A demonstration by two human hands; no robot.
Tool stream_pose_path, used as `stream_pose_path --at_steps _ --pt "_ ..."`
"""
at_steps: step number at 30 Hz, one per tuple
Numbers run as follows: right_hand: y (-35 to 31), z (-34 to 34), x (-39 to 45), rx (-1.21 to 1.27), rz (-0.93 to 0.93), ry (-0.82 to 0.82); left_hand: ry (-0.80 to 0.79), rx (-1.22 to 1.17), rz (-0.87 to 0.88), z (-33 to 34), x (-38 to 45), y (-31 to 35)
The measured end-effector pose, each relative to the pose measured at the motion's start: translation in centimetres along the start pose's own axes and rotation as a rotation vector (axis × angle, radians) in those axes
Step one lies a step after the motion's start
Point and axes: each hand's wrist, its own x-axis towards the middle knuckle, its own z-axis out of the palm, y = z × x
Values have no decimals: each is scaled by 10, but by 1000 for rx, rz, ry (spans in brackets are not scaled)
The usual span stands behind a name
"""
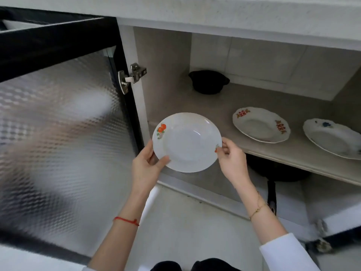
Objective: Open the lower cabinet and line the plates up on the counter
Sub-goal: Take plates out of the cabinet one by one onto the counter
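The lower cabinet stands open, its patterned glass door (58, 133) swung out to the left. A white plate with an orange fruit print (186, 142) is held by both hands in front of the shelf's left end. My left hand (146, 163) grips its lower left rim and my right hand (231, 159) pinches its right rim. Two more plates lie flat on the cabinet shelf (214, 106): a scalloped one with red flowers (260, 125) and one with blue flowers (334, 138) at the right edge of view. The counter's white edge (234, 14) runs across the top.
A black pot (208, 82) sits at the back of the shelf. Below the shelf lies a dark pan with its handle (271, 194) pointing outward. A metal hinge (132, 76) joins the door to the cabinet's left wall. Pale floor (185, 231) lies beneath my arms.
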Motion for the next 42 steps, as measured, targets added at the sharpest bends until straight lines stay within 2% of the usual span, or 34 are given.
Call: stream_pose_path --at_steps 6,13,27,33,42 --pt "-7 -17 -73 31 4 -22 -11 -7 -20 -22 -74 9" --pt "-1 -25 -130 91 -11 -24 -12 93 -26 -43 -129 11" --pt "8 -19 -125 112 27 -38 31 130 -32 -36 -125 16" --pt "-56 -50 -116 62 92 -87 32 144 -96 -30 -119 85" --pt "-205 -136 -106 26 165 -168 17 185 -250 -26 -126 249"
